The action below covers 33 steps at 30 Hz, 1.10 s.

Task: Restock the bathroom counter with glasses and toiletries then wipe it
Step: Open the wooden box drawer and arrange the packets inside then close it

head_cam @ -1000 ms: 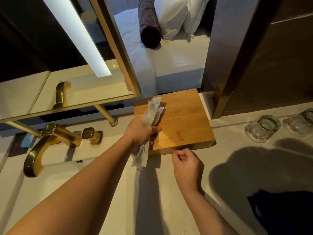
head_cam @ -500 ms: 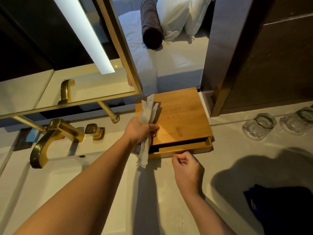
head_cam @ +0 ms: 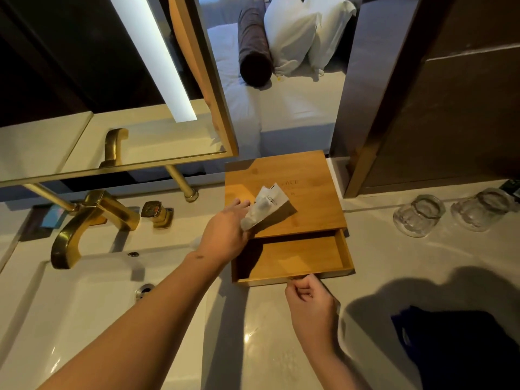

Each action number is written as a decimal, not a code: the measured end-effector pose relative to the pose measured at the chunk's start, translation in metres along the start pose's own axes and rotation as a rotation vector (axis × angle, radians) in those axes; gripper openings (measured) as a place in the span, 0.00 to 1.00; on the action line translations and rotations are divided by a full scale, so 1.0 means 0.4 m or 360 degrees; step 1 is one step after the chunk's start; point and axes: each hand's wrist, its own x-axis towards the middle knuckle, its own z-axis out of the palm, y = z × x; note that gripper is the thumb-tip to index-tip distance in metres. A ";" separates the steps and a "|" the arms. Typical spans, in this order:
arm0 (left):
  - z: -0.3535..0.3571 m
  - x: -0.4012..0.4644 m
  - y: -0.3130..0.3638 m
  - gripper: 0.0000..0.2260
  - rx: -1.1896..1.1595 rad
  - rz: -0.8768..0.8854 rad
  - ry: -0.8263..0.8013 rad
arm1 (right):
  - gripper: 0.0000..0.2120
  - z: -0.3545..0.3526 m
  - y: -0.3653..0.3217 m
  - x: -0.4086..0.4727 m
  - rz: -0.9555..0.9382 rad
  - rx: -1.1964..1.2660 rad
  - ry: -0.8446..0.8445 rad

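Right hand [head_cam: 311, 304] pinches the drawer [head_cam: 292, 260] front; left hand [head_cam: 225, 235] grips the packets [head_cam: 264, 206] above the box [head_cam: 284, 198]; I'd lower them flat into the open drawer

A brass tap [head_cam: 84, 220] arches over a white basin [head_cam: 84, 305], its square brass handle [head_cam: 156, 213] just beside it and a drain [head_cam: 145, 289] set in the bowl below. Above hangs a brass-framed mirror [head_cam: 70, 153] crossed by a bright light strip [head_cam: 157, 60], with a round brass post [head_cam: 183, 182] standing under its corner. Behind lies a bed [head_cam: 295, 108] in white sheets, bearing a dark bolster [head_cam: 253, 52] beside two white pillows [head_cam: 298, 32], with dark wood panelling [head_cam: 450, 108] to the right and a dark cloth [head_cam: 464, 347] at the near edge.
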 end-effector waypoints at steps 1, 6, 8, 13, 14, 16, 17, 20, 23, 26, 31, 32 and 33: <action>0.003 0.001 0.005 0.21 0.0044 0.0017 0.0023 | 0.13 -0.001 0.001 -0.004 -0.0005 -0.0004 0.0011; 0.019 0.011 -0.005 0.24 0.0136 0.0080 0.0013 | 0.10 -0.007 0.014 -0.016 0.0001 -0.0001 0.0041; 0.019 0.017 -0.021 0.27 0.0043 0.0050 -0.0040 | 0.09 -0.008 0.016 -0.021 0.0008 0.0015 0.0030; -0.001 0.052 -0.050 0.42 -0.0117 -0.0118 -0.0039 | 0.07 -0.004 0.011 -0.026 -0.0014 0.0042 -0.0014; -0.001 0.056 -0.051 0.45 -0.0089 -0.0136 -0.0033 | 0.07 -0.005 0.011 -0.025 -0.0025 0.0035 -0.0017; 0.005 0.057 -0.049 0.53 -0.0046 -0.0177 -0.0050 | 0.07 -0.007 0.016 -0.021 -0.0034 0.0019 -0.0016; 0.011 0.056 -0.047 0.56 -0.0009 -0.0189 -0.0076 | 0.07 -0.009 0.018 -0.021 -0.0031 0.0015 -0.0013; 0.022 0.062 -0.044 0.58 0.0112 -0.0159 -0.0138 | 0.07 -0.011 0.028 -0.022 -0.0044 0.0003 0.0019; 0.024 0.064 -0.040 0.56 0.0158 -0.0179 -0.0166 | 0.07 -0.010 0.038 -0.030 -0.0066 0.0000 0.0048; 0.024 0.067 -0.042 0.55 0.0231 -0.0169 -0.0177 | 0.09 -0.006 0.045 -0.042 0.0010 0.0052 0.0038; 0.023 0.072 -0.051 0.55 0.0274 -0.0151 -0.0180 | 0.13 -0.012 0.062 -0.058 0.0060 0.0071 -0.0020; 0.024 0.073 -0.052 0.55 0.0276 -0.0153 -0.0192 | 0.14 -0.014 0.068 -0.063 0.0062 0.0063 -0.0022; 0.025 0.074 -0.052 0.55 0.0272 -0.0158 -0.0203 | 0.14 -0.016 0.074 -0.069 0.0063 0.0047 -0.0015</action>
